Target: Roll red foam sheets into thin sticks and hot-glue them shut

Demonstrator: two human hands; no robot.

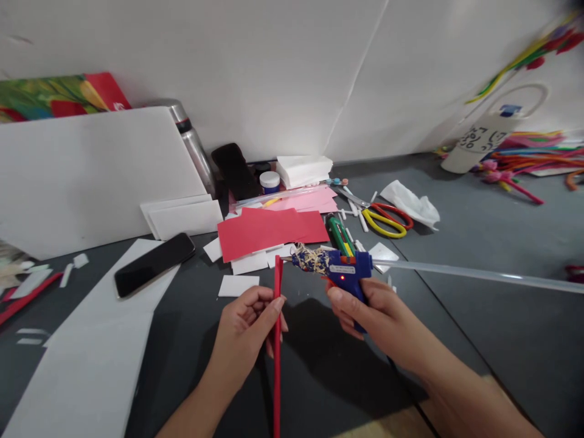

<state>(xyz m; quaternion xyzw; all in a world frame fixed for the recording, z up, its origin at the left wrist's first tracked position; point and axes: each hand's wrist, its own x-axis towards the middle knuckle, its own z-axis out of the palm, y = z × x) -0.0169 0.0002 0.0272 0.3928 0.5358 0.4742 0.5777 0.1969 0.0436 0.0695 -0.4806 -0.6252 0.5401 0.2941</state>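
My left hand (250,322) pinches a long, narrow red strip (277,365) upright between thumb and fingers. Its lower end runs out of the picture at the bottom. In my right hand (365,307) is a blue hot glue gun (349,267), held by its handle, with a small red light lit on its side. The gun points left, and its nozzle is at the strip's top end; whether they touch I cannot tell. Pale dried strands cling around the front of the gun. A long clear glue stick (474,275) sticks out of its back toward the right.
Red cards (269,231) and white paper pieces lie behind my hands, near scissors (387,219) and a green cutter (338,234). A phone (155,264) rests on white board at left. A steel flask (194,143), a white bottle (479,140) and pipe cleaners (538,158) stand or lie farther back.
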